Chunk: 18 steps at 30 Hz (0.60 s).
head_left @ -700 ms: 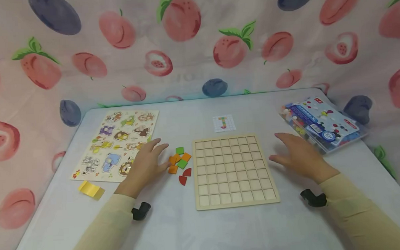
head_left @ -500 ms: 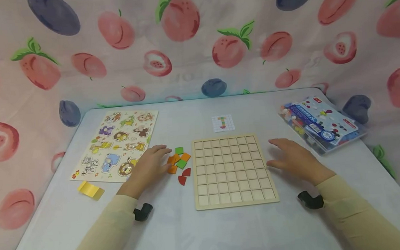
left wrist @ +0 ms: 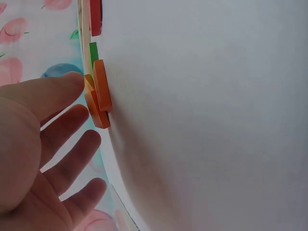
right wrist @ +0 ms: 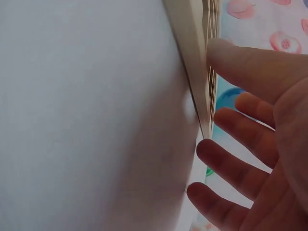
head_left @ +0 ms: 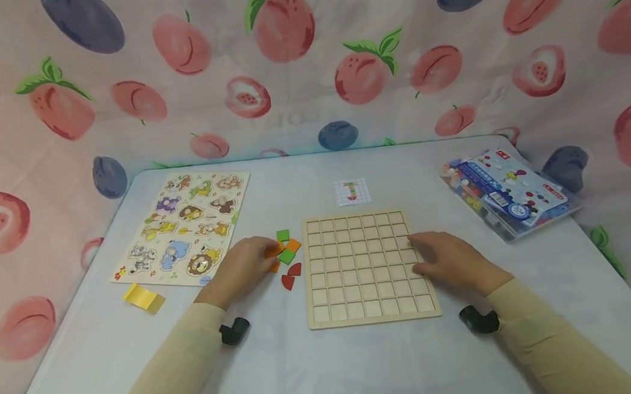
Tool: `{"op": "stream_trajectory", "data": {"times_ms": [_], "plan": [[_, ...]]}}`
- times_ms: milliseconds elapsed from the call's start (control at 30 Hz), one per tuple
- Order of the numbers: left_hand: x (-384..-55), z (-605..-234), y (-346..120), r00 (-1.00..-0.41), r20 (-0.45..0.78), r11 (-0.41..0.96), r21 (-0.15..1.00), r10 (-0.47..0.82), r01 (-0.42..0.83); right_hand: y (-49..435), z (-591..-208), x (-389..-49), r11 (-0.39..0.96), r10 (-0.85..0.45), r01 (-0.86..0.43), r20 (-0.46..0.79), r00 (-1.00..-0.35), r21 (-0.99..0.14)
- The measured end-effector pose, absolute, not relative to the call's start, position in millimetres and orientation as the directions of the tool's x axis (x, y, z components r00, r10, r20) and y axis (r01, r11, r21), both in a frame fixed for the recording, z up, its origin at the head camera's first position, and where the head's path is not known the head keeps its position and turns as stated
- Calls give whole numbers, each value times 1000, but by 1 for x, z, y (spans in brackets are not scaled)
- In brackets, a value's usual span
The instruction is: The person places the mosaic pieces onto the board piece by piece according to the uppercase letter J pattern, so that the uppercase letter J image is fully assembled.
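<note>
Orange tiles (left wrist: 102, 86) and green tiles (head_left: 283, 235) lie in a loose cluster left of a wooden grid board (head_left: 374, 325), with two red quarter-round tiles (head_left: 288, 282) just in front of them. My left hand (head_left: 243, 268) is over the left side of the cluster, its thumb and fingertips right at the orange tiles and partly covering them. In the left wrist view the fingers (left wrist: 79, 159) are spread and relaxed. My right hand (head_left: 452, 261) reaches over the board's right edge, thumb and fingers apart, holding nothing; the right wrist view shows its thumb near the board's edge (right wrist: 192, 57).
A small pattern card (head_left: 352, 192) lies behind the board. An animal puzzle board (head_left: 184, 229) and a folded yellow paper piece (head_left: 144, 298) are at the left. At the back right stands a clear plastic box (head_left: 510, 191) with colourful pieces inside.
My left hand has moved right and toward me, onto the orange tiles. The right hand has moved left, from beside the board to over its right edge.
</note>
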<state>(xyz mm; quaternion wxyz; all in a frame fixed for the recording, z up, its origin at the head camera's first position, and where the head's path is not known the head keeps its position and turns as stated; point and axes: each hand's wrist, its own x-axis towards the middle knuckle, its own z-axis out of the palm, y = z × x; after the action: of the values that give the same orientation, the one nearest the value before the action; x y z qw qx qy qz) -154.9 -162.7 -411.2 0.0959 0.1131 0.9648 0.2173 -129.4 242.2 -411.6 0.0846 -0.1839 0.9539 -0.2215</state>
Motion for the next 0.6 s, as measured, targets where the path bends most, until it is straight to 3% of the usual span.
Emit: {"op": "stream_trajectory", "data": {"times_ms": [600], "plan": [[-161,-412,-163,-958,-198,863,498,209,85,237,-410,-130,847,-385,-304,-110,-916,-435]]}}
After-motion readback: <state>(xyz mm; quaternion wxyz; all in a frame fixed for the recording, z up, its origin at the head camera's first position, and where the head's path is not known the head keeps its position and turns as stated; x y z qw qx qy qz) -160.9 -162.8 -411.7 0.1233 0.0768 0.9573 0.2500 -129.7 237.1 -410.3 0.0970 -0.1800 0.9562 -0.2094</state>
